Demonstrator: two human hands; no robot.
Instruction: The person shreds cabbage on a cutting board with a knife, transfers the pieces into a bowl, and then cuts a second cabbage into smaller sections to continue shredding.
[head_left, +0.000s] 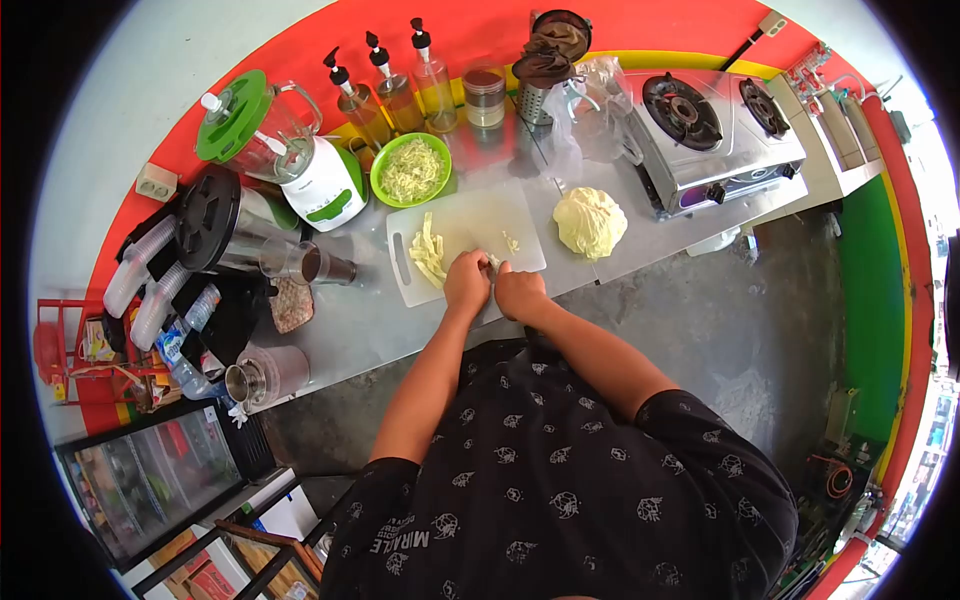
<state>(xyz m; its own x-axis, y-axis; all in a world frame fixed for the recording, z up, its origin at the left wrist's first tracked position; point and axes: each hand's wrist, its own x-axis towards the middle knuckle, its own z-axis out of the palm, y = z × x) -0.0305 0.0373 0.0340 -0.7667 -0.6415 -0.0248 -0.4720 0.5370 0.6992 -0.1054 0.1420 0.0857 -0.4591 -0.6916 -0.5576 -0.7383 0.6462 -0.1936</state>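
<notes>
Both of my hands meet over the near edge of a white cutting board (pixel 465 215). My left hand (pixel 467 284) is closed, its fingertips on a small pale piece at the board. Beside it, my right hand (pixel 520 293) is wrapped round what looks like a knife, mostly hidden by the fingers. Pale cabbage strips (pixel 428 252) lie on the board's left part, and a few small bits (pixel 511 241) lie above my right hand. A green bowl (pixel 377 180) of shredded cabbage (pixel 412 170) stands behind the board. To the right sits a cabbage head (pixel 590 222).
A blender (pixel 330 185) stands at the back left, near pump bottles (pixel 395 95). A two-burner stove (pixel 715 130) is at the right, with a plastic bag (pixel 590 120) beside it. A jar (pixel 280 370) stands near the left table edge (pixel 370 361).
</notes>
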